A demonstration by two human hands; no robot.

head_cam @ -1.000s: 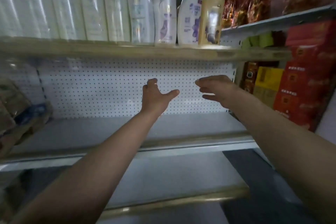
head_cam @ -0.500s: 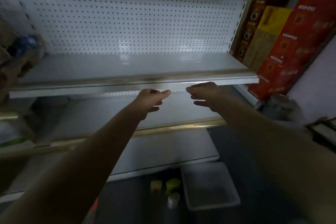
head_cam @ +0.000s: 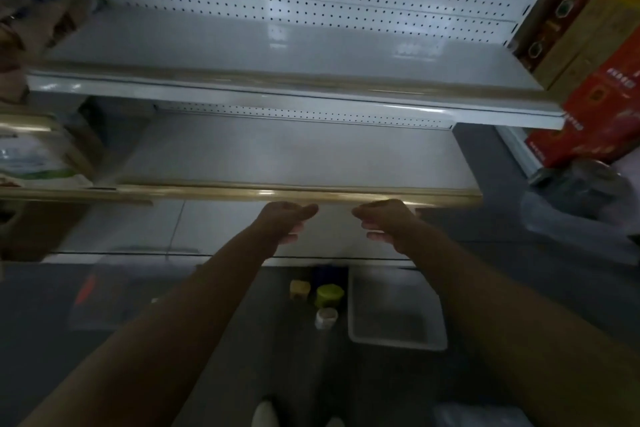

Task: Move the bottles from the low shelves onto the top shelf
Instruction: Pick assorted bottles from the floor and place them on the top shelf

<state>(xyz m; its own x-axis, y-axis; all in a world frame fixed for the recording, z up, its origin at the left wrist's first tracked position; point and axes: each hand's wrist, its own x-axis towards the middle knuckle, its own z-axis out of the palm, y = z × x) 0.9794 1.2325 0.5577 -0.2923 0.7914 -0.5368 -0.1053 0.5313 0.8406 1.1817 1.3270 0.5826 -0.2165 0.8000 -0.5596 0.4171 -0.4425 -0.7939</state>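
Observation:
Three bottles stand on the dark floor below the shelving: one with a yellow cap, one with a green cap and one with a white cap. My left hand and my right hand hang side by side above them, in front of the gold edge of the low shelf. Both hands hold nothing and their fingers are loosely curled downward. The shelf above carries nothing in this stretch. The top shelf is out of view.
A white plastic tray lies on the floor right of the bottles. Red and yellow boxes fill the right-hand unit, with a clear plastic bag below. Packaged goods sit on the left shelves. My feet show at the bottom.
My view has tilted down from the full top shelf to the floor. Both hands have dropped from the middle shelf level to the low shelf edge, and the floor bottles came into view.

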